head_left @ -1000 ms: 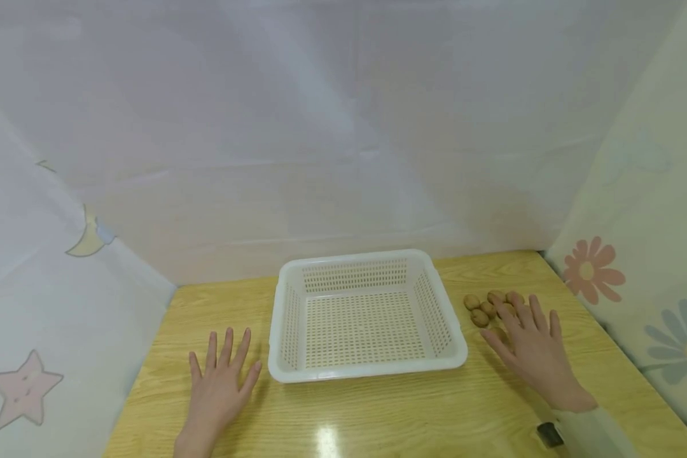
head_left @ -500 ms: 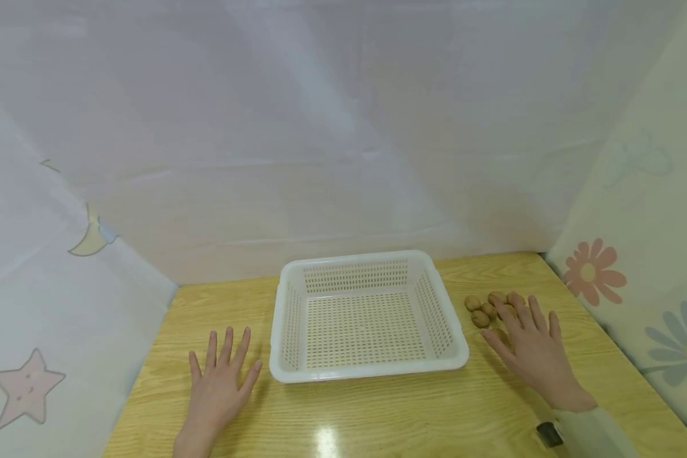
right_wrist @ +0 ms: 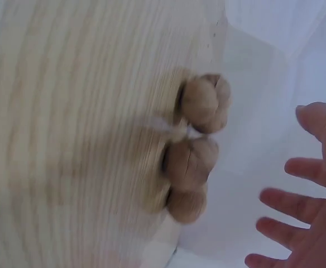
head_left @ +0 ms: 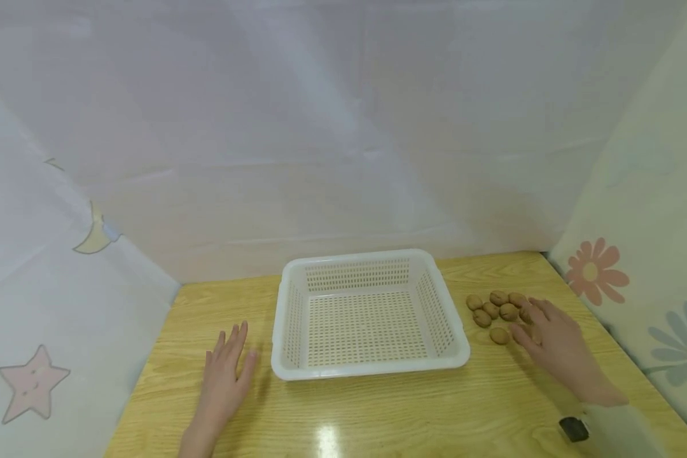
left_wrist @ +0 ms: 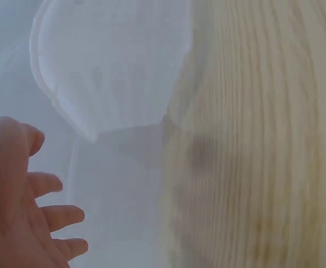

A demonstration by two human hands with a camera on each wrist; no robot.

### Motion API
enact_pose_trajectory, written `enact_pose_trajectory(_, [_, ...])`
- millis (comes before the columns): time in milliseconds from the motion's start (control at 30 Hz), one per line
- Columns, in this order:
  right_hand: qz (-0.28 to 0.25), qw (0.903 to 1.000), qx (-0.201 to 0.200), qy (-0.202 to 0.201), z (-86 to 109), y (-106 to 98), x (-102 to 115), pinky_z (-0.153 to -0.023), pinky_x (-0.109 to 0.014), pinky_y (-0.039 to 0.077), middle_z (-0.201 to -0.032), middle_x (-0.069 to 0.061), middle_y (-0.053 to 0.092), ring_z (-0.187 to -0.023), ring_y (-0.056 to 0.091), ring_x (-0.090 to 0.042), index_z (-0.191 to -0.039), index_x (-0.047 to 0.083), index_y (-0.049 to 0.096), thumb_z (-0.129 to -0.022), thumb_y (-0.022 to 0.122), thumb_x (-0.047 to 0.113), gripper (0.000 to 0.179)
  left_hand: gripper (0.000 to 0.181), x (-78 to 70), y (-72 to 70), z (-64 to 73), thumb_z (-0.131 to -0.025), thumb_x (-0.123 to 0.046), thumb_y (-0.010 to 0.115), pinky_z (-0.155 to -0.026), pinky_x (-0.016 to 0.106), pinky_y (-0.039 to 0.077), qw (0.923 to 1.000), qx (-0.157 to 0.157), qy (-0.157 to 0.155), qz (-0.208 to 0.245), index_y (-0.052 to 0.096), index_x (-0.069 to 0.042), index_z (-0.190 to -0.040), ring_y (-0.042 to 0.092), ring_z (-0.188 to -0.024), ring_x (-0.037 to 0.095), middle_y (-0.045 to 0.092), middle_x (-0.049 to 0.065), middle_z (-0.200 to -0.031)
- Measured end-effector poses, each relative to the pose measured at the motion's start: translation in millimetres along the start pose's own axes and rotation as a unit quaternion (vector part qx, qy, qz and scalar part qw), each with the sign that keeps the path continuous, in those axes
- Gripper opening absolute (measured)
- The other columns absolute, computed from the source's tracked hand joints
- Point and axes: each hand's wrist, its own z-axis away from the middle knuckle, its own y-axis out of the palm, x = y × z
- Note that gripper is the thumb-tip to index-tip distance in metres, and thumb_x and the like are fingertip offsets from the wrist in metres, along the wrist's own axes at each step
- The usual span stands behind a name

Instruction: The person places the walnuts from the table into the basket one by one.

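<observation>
Several tan, seamed walnuts (head_left: 508, 312) cluster near the tabletop's (head_left: 401, 416) right edge; left hand (head_left: 220, 381) and right hand (head_left: 563, 350) show loosely spread, empty grips.

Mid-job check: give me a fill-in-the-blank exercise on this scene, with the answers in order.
1. In the head view, the round brown walnut-like nuts lie to the ____ of the white rectangular perforated plastic basket.
2. Of the nuts and the basket, the person's bare left grip is nearer to the ____.
3. Of those same two, the bare right grip is nearer to the ____.
4. The pale printed cloth at the left shows a pink ____.

Missing words: right; basket; nuts; star.
</observation>
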Motion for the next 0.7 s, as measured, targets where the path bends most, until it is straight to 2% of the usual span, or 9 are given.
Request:
enact_pose_trajectory(67, [0.002,0.9999,0.011,0.005,1.8,-5,-8,-0.086,-0.074,0.047,-0.125,-0.039,0.06,-0.11,0.056,-0.06,-0.138,-0.009,0.057,-0.101,0.07,0.023,0.051,0.058,-3.5,2.7,0.3,-0.113,-0.029,0.046,-0.117,0.08,0.018,0.9977,-0.009,-0.01,0.067,0.031,-0.006,-0.164,0.019,-0.152,0.055,0.031,0.024,-0.166])
enact_pose_trajectory(100, [0.003,0.9996,0.027,0.012,2.8,-7,-12,-0.084,-0.073,0.047,-0.121,-0.038,0.062,-0.107,0.057,-0.058,-0.136,-0.01,0.059,-0.102,0.069,0.024,0.049,0.056,-5.4,4.7,0.5,-0.113,-0.028,0.044,-0.121,0.073,0.021,0.9946,-0.013,-0.017,0.102,0.031,-0.006,-0.163,0.023,-0.152,0.052,0.031,0.022,-0.166])
enact_pose_trajectory(167, [0.0,0.9976,0.063,0.029,5.4,-10,-18,-0.083,-0.072,0.049,-0.117,-0.037,0.065,-0.104,0.06,-0.057,-0.133,-0.009,0.061,-0.103,0.067,0.026,0.047,0.055,-9.0,9.1,1.0,-0.115,-0.028,0.039,-0.124,0.052,0.03,0.984,-0.014,-0.031,0.175,0.029,-0.006,-0.164,0.028,-0.152,0.046,0.032,0.019,-0.167])
enact_pose_trajectory(233, [-0.012,0.9939,0.1,0.045,7.2,-10,-24,-0.083,-0.07,0.051,-0.117,-0.036,0.066,-0.103,0.061,-0.055,-0.133,-0.009,0.061,-0.105,0.065,0.029,0.048,0.054,-13.3,14.2,1.2,-0.116,-0.028,0.036,-0.12,0.035,0.036,0.9684,-0.017,-0.038,0.246,0.029,-0.004,-0.163,0.035,-0.15,0.041,0.034,0.018,-0.166])
enact_pose_trajectory(333, [-0.039,0.9882,0.134,0.064,9.8,-7,-30,-0.084,-0.069,0.054,-0.121,-0.036,0.066,-0.104,0.064,-0.053,-0.136,-0.01,0.059,-0.105,0.064,0.032,0.053,0.054,-20.2,21.5,1.3,-0.116,-0.029,0.034,-0.113,0.028,0.042,0.9432,-0.011,-0.044,0.329,0.028,-0.001,-0.163,0.041,-0.147,0.039,0.037,0.021,-0.163])
enact_pose_trajectory(400, [-0.058,0.9845,0.148,0.074,10.9,-3,-33,-0.083,-0.066,0.056,-0.123,-0.035,0.065,-0.103,0.066,-0.049,-0.14,-0.01,0.057,-0.105,0.065,0.034,0.057,0.055,-25.4,25.5,1.9,-0.116,-0.028,0.034,-0.112,0.035,0.046,0.9323,-0.003,-0.047,0.359,0.026,0.0,-0.163,0.042,-0.145,0.038,0.038,0.022,-0.163])
enact_pose_trajectory(467, [-0.071,0.9826,0.152,0.079,11.6,2,-36,-0.083,-0.065,0.057,-0.123,-0.032,0.067,-0.102,0.068,-0.046,-0.141,-0.01,0.056,-0.104,0.065,0.035,0.059,0.057,-29.7,28.6,2.7,-0.116,-0.03,0.034,-0.112,0.037,0.046,0.9275,0.01,-0.052,0.37,0.023,-0.002,-0.164,0.041,-0.146,0.036,0.036,0.02,-0.164])
enact_pose_trajectory(600, [-0.076,0.9813,0.159,0.078,10.6,8,-40,-0.081,-0.06,0.059,-0.112,-0.022,0.072,-0.096,0.07,-0.037,-0.141,-0.011,0.056,-0.104,0.066,0.035,0.06,0.058,-36.5,33.4,3.6,-0.115,-0.029,0.037,-0.11,0.026,0.045,0.9185,0.018,-0.056,0.391,0.023,-0.002,-0.164,0.036,-0.148,0.034,0.032,0.017,-0.167])
enact_pose_trajectory(700, [-0.073,0.9816,0.158,0.078,10.0,10,-41,-0.08,-0.06,0.059,-0.112,-0.023,0.072,-0.094,0.07,-0.036,-0.139,-0.012,0.056,-0.104,0.066,0.035,0.06,0.056,-39.3,36.1,3.4,-0.115,-0.028,0.04,-0.107,0.018,0.045,0.9135,0.013,-0.063,0.402,0.027,-0.002,-0.163,0.035,-0.148,0.033,0.03,0.015,-0.168])
